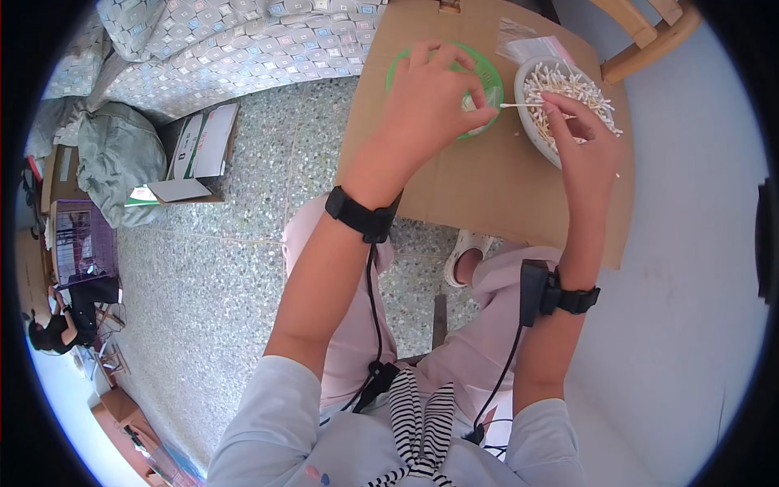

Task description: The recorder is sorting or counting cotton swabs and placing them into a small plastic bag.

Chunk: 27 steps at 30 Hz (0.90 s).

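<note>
My right hand [580, 134] pinches a cotton swab [521, 105] between thumb and fingertips, its stick pointing left. It is held over a pale oval bowl [526, 126] heaped with loose cotton swabs [560, 85]. My left hand [438, 93] is raised over a green round basket [497, 79] and covers much of it. Its thumb and forefinger are closed on what looks like a small clear plastic bag [492, 96], close to the swab's left tip. The rest of the basket's contents are mostly hidden.
A brown cardboard sheet [479, 191] covers the table. Clear plastic bags [527, 42] lie beyond the bowl. A wooden chair [653, 49] stands at far right, by a pale wall. Left on the speckled floor are an opened carton [199, 146] and a person [69, 321] farther off.
</note>
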Available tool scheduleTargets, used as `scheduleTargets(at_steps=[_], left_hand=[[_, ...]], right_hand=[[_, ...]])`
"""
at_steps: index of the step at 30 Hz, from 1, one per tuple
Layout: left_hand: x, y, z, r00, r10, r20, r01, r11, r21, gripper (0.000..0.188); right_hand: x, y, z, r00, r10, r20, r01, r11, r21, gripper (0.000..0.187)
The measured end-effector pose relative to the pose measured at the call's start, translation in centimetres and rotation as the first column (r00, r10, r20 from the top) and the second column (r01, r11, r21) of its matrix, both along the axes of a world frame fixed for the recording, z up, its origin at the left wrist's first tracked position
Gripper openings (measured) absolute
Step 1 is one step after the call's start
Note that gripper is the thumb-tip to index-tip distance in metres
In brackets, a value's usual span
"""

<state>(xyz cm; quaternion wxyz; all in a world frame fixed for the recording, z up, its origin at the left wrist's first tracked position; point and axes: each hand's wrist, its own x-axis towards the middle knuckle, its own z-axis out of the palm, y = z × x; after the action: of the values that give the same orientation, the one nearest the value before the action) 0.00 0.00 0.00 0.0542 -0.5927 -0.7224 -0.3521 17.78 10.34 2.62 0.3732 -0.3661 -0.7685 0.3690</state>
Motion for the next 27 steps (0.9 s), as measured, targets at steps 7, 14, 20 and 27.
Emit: scheduleTargets(at_steps=[7, 14, 20, 27], left_hand=[[0.2, 0.2, -0.4, 0.986, -0.092, 0.138, 0.088, 0.996, 0.035, 0.016], [-0.5, 1.0, -0.7, 0.846, -0.172, 0.505, 0.148, 0.985, 0.088, 0.017], [-1.2, 0.9, -0.5, 0.766, -0.145, 0.626, 0.108, 0.989, 0.097, 0.021], [-0.6, 0.8, -0.6, 0.715, -0.137, 0.686, 0.098, 0.991, 0.095, 0.024]], right_hand=[[-0.7, -0.4, -0.8, 0.992, 0.072, 0.104, -0.081, 0.993, 0.089, 0.019], [-2.8, -1.8, -0.9, 0.991, 0.08, 0.103, -0.082, 0.997, 0.012, 0.023], [-2.5, 0.0, -2.5, 0.975, 0.17, 0.142, -0.213, 0.897, 0.386, 0.022], [-3.1, -1.2, -1.5, 0.958, 0.105, 0.269, -0.153, 0.975, 0.164, 0.022]])
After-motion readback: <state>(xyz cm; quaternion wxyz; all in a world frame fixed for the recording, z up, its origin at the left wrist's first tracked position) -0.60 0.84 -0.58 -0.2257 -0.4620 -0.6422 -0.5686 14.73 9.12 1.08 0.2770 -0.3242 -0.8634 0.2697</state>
